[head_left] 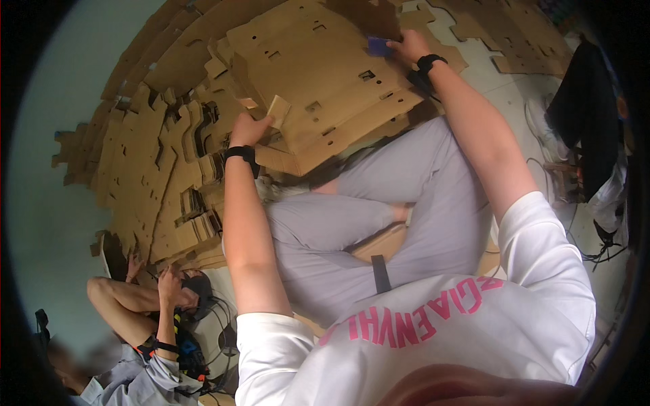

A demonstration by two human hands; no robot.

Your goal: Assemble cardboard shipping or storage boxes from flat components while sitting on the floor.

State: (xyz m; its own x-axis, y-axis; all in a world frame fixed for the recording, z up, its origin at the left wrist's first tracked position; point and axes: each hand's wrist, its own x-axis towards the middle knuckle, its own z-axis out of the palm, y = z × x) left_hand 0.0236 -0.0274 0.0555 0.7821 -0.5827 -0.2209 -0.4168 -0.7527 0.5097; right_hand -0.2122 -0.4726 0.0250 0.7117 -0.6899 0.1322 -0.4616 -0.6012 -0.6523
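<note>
A large flat die-cut cardboard sheet (325, 81) with slots and small holes lies in front of my crossed legs. My left hand (249, 130) is closed at its near left edge, the thumb against a small pale cardboard piece (278, 111). Whether that piece is loose or a flap of the sheet, I cannot tell. At the sheet's far right edge, my right hand (410, 47) grips a small flat blue object (380, 46) between thumb and fingers. Its exact kind does not show. Both wrists carry black bands.
Stacks of cut cardboard (135, 176) lie to the left, against a pale wall (47, 196). More cardboard sheets (508, 37) rest at the far right. Another person (135, 338) sits at the lower left, beside cables. Shoes (542, 132) and dark cloth (586, 101) are at the right.
</note>
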